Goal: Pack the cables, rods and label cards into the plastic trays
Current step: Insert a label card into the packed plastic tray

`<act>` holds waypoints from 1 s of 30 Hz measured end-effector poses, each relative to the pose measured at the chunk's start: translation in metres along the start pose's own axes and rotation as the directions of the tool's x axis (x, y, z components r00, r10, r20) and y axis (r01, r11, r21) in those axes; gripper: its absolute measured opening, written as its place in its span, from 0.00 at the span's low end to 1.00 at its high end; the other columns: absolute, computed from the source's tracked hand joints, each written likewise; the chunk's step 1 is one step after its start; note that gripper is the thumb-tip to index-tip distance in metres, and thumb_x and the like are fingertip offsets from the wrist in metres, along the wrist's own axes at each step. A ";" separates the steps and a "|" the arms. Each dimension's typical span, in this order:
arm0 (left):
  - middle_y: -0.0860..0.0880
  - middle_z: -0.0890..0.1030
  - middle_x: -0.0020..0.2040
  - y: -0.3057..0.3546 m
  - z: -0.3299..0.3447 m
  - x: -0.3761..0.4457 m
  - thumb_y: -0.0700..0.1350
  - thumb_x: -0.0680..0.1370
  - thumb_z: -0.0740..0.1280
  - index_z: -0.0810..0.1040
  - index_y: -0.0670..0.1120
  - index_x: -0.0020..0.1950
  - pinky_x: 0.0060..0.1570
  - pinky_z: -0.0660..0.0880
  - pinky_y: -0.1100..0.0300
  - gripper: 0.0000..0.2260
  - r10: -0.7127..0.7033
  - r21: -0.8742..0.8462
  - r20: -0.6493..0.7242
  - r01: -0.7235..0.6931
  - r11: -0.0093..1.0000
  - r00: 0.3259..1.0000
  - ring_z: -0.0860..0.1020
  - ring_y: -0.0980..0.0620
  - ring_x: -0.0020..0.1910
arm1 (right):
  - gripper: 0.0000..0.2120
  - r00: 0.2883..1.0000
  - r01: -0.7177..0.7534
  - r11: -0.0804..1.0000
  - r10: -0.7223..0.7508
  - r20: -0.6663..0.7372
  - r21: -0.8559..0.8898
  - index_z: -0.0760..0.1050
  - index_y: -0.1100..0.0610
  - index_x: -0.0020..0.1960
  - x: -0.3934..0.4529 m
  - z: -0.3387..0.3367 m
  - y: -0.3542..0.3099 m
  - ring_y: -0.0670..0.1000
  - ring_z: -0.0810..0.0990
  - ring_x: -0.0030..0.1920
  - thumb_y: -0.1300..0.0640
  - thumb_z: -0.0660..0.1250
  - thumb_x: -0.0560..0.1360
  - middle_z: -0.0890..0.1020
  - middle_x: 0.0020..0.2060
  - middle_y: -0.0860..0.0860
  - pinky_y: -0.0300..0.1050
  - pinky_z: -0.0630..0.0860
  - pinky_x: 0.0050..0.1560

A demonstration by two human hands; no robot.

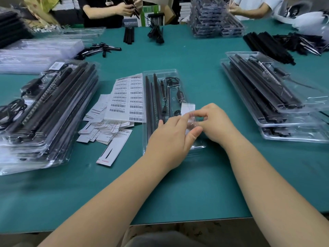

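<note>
A clear plastic tray lies on the green table in front of the person, already loaded with long black rods along its left side and a coiled black cable in the compartments to the right. Over the near right part of this tray a small white label card, seemingly inside or beside a thin clear sleeve, is pinched between both hands: the left hand is closed on it with thumb and forefinger, and the right hand is curled round its other edge, fingertips meeting the thumb. The card is judged to be very light, thin and easily creased, and the film slippery, so it is best held by its edges with a light pinch. The rods are judged stiff and light, best lifted near the middle; the cable is limp and apt to uncoil. The tray itself looks thin and flexible, and is better supported from below than gripped by one rim. A barcode sheet and loose cards lie just left of the tray, with filled trays stacked further left and more filled ones to the right.
</note>
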State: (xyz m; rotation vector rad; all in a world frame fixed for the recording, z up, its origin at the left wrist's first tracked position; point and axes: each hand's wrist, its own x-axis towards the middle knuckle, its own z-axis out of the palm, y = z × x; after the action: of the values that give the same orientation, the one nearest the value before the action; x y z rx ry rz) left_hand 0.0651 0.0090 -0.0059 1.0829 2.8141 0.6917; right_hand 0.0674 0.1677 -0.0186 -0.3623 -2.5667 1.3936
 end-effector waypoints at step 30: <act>0.47 0.70 0.67 -0.001 0.007 0.004 0.70 0.70 0.41 0.63 0.44 0.74 0.71 0.54 0.47 0.43 0.054 0.220 0.011 -0.055 0.974 0.999 0.67 0.48 0.66 | 0.16 0.999 -0.043 0.999 0.043 -0.027 0.017 0.69 0.45 0.43 -0.002 -0.003 0.002 0.47 0.75 0.40 0.57 0.75 0.67 0.79 0.46 0.50 0.40 0.68 0.36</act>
State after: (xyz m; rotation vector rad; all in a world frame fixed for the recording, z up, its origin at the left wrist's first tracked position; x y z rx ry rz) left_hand 0.0632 0.0135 -0.0119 1.1945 2.9212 0.3851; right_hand 0.0700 0.1703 -0.0189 -0.4335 -2.5388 1.4132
